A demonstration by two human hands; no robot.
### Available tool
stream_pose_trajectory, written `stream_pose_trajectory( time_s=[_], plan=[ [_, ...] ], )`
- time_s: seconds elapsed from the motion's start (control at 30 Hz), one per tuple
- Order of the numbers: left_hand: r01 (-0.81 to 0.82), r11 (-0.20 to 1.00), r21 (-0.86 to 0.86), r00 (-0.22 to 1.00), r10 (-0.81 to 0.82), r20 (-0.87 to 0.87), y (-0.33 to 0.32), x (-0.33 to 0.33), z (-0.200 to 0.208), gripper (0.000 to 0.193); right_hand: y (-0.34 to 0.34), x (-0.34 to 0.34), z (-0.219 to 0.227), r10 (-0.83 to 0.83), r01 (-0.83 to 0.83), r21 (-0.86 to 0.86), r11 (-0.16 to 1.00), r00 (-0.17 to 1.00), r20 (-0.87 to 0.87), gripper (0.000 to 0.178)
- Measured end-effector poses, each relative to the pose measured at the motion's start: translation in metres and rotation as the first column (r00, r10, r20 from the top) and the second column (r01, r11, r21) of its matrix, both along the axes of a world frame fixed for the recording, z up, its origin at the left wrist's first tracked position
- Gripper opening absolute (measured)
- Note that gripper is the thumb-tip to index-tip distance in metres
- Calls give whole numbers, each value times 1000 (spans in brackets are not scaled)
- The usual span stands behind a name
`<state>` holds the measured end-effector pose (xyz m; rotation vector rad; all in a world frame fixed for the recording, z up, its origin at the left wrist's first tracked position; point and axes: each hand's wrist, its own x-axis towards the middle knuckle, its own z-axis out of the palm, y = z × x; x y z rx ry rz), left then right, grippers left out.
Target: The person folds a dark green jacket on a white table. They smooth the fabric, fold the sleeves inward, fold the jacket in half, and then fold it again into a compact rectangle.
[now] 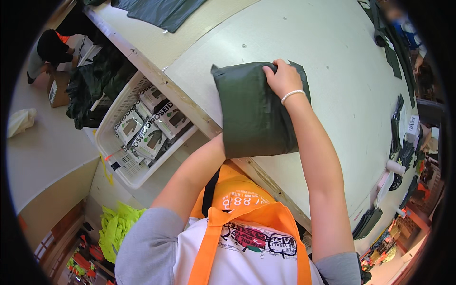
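Note:
A dark green folded bundle point(256, 111), squarish and slightly shiny like coated rainwear fabric, is held up over the table's near edge. My right hand point(285, 80) grips its top right part, thumb on the near face and fingers curled over the upper edge; a beaded bracelet circles that wrist. My left forearm point(194, 173) reaches up to the bundle's lower left corner. Behind the fabric the left hand and its fingers are hidden, so its grip does not show.
Left of the pale table point(351, 118) a white plastic basket point(107, 152) holds several printed flat packages. Dark garments point(99, 78) are heaped beyond it. More dark fabric point(161, 12) lies at the table's far left; a white spool point(395, 167) stands on the right. People are nearby.

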<state>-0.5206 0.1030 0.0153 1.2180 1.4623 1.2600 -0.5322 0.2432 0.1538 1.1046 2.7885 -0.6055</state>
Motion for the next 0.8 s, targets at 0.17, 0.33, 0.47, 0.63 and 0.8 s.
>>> stream_pose_trajectory(
  time_s=[0.17, 0.33, 0.47, 0.63, 0.8],
  plan=[
    [-54, 997, -48, 987, 61, 150, -15, -8, -13, 49, -2, 43, -2, 352, -165, 467, 869, 869, -348, 56],
    [20, 992, -125, 962, 15, 274, -14, -4, -4, 49, 25, 134, -32, -346, 211, -587, 782, 929, -127, 62],
    [43, 940, -339, 853, 143, 502, -23, -3, 13, 49, 26, 144, -50, -400, 268, -514, 815, 902, -162, 59],
    [-192, 820, -539, 117, 564, 817, -108, -15, 87, 52, 21, 155, -42, -343, 255, -366, 895, 918, -200, 60],
    [-630, 624, -462, 678, 732, 64, -105, 36, 67, 56, 7, 134, -39, -223, 224, -146, 964, 975, 20, 65]
  ],
)
